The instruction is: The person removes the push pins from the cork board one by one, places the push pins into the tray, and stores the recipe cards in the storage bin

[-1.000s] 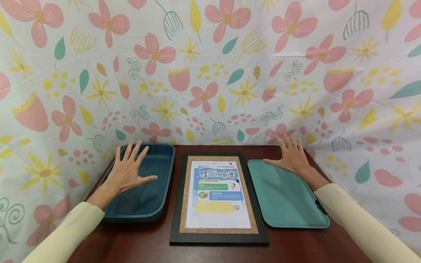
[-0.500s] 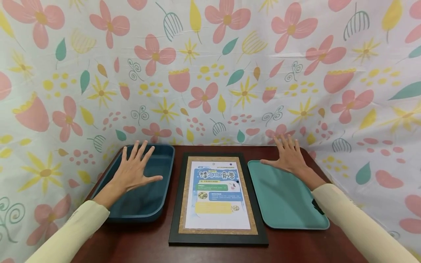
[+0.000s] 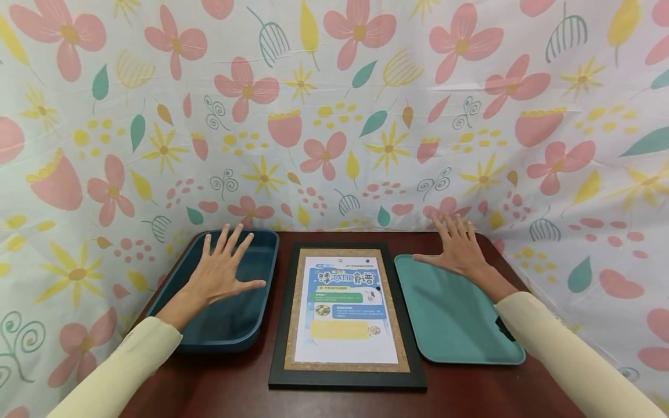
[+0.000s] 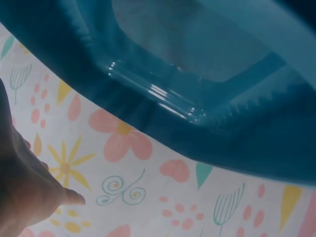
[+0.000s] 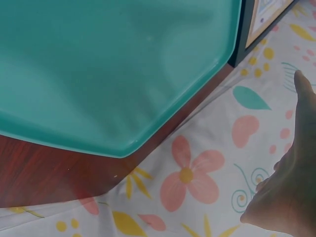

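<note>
My left hand [image 3: 219, 276] hovers over the deep dark-blue tray [image 3: 222, 342] with its fingers spread, holding nothing. In the left wrist view the bare inside of the blue tray [image 4: 173, 44] shows beyond part of that hand [image 4: 29, 192]. On the other side, my right hand [image 3: 460, 249] is raised over the far part of the shallow green tray [image 3: 455, 319], fingers spread, nothing in it. The right wrist view has the green tray [image 5: 123, 74] with a hand's shadow on it, and part of the right hand [image 5: 286, 182] at the edge.
Between the trays lies a black-framed cork board [image 3: 347, 380] bearing a printed sheet [image 3: 345, 348]. All stand on a dark red-brown table [image 3: 225, 389]. A floral curtain [image 3: 334, 87] rises behind the table and along both sides.
My left hand has drifted right and slightly up over the blue tray. My right hand shifted a little left, then stayed nearly still. The trays and board stay in place.
</note>
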The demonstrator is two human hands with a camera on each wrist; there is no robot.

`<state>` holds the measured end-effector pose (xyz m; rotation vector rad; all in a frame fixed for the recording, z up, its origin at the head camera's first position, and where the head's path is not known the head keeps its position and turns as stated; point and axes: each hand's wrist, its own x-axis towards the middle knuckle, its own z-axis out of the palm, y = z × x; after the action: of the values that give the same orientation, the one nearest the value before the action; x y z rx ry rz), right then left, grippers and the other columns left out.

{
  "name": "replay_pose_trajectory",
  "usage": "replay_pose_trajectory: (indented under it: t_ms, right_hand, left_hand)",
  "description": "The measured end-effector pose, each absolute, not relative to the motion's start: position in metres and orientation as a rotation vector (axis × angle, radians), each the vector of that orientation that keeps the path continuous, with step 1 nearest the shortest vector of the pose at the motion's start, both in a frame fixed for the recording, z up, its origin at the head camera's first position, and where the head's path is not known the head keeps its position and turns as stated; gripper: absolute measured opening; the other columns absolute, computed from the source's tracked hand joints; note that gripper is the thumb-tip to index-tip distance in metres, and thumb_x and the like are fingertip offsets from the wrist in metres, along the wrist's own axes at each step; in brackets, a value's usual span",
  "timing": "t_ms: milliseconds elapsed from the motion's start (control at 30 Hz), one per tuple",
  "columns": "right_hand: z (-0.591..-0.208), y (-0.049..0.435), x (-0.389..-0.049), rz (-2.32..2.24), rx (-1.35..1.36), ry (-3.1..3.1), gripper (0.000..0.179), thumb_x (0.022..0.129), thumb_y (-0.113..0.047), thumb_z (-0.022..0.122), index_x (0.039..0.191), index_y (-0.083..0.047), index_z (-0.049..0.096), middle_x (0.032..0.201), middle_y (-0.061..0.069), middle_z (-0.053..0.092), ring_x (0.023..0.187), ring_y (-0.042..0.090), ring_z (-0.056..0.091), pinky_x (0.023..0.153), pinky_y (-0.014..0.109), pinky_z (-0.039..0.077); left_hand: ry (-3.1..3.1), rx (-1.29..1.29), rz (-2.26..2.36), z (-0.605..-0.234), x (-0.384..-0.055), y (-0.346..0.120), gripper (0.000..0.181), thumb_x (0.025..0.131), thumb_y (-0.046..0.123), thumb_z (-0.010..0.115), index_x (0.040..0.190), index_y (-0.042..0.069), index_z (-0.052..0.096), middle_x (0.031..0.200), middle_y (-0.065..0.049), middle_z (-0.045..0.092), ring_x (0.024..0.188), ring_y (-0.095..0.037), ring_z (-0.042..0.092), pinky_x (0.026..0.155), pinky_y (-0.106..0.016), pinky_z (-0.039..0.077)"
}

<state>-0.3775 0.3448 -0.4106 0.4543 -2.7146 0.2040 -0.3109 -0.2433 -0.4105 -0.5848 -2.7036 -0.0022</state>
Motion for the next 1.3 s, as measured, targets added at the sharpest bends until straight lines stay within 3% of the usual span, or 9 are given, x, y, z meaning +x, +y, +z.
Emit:
replay_pose_trajectory:
  t_ms: [567, 767, 1300]
  right_hand:
    - [-0.405, 0.333, -0.376, 0.236, 0.468, -2.733, 0.119, 0.079, -0.070, 0.076, 0.163, 0.000, 0.028, 0.165, 0.034, 0.021, 0.153, 0.053, 0.015, 0.119, 0.073, 0.007]
    - [-0.403, 0.325, -0.374, 0.257, 0.455, -2.772, 0.119, 0.080, -0.070, 0.076, 0.164, -0.001, 0.025, 0.167, 0.033, 0.016, 0.155, 0.051, 0.010, 0.119, 0.072, 0.007]
    - [-0.414, 0.310, -0.385, 0.273, 0.498, -2.738, 0.119, 0.077, -0.070, 0.077, 0.162, 0.000, 0.031, 0.166, 0.033, 0.020, 0.154, 0.053, 0.012, 0.121, 0.071, 0.006]
  left_hand:
    - [-2.738, -0.642, -0.045, -0.413, -0.312, -0.223, 0.120, 0.080, 0.086, 0.062, 0.168, 0.016, 0.018, 0.174, -0.015, 0.003, 0.159, -0.043, 0.001, 0.119, -0.072, 0.007]
    - [-2.742, -0.660, -0.070, -0.415, -0.311, -0.216, 0.119, 0.080, 0.085, 0.063, 0.168, 0.015, 0.020, 0.174, -0.016, 0.008, 0.159, -0.042, 0.001, 0.119, -0.073, 0.009]
    - [-2.770, -0.680, -0.130, -0.423, -0.308, -0.200, 0.118, 0.081, 0.083, 0.064, 0.166, 0.011, 0.024, 0.172, -0.020, 0.014, 0.157, -0.047, 0.010, 0.119, -0.073, 0.014]
